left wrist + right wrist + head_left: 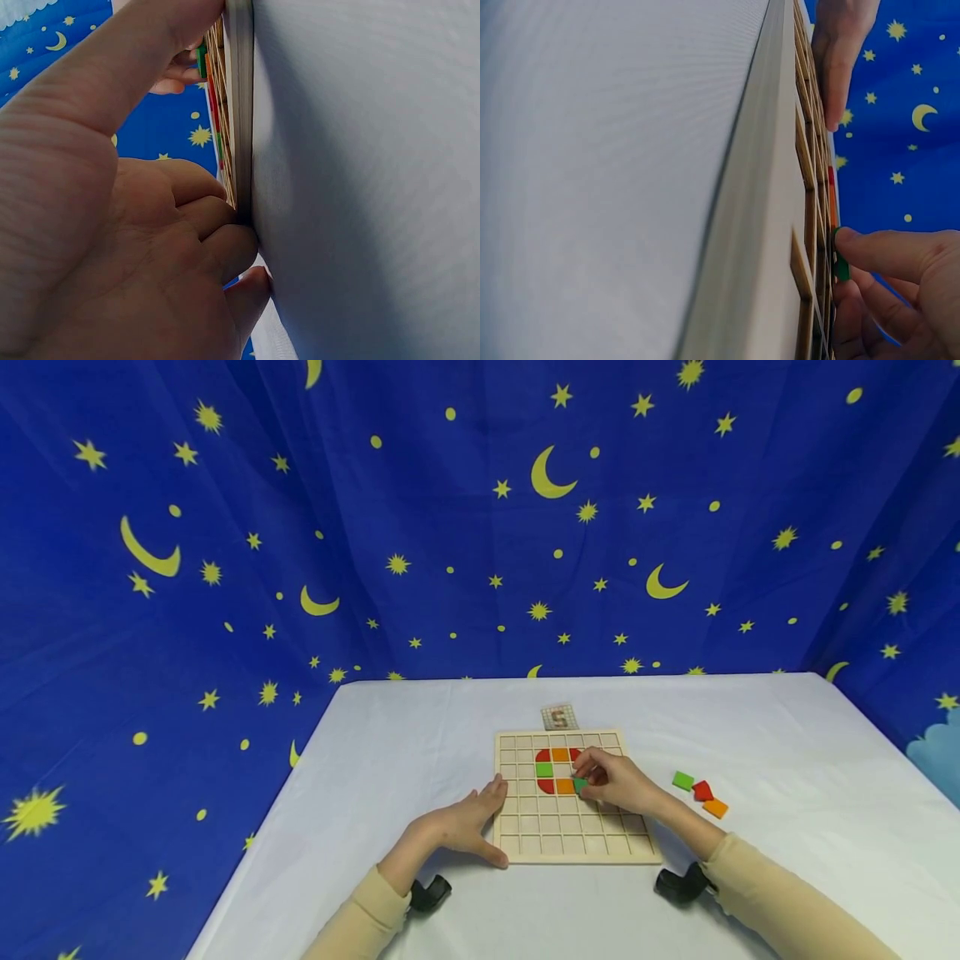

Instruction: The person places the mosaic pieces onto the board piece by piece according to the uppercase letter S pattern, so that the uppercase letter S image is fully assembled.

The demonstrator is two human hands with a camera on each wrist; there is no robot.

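Note:
A square wooden grid board [551, 847] lies on the table. Thumb and fingers of my right hand [618, 781] pinch a dark green tile [841, 259] at the board's surface, right of a lower orange tile [564, 786]. Left of that orange tile sits a lower red tile [546, 787], with a light green tile [544, 770] above it. Along the top of the pattern are a red tile [543, 755], an orange tile [559, 755] and another red piece, partly behind my right fingers. My left hand [461, 822] touches the board's left edge, thumb spread toward the near corner.
Beyond the board lies a small grid card [559, 717] with a brown S-like figure. To the right are a loose light green tile [683, 781], red tile [702, 791] and orange tile [716, 808] on the white tablecloth [810, 793]. A blue star-patterned curtain [480, 527] hangs behind.

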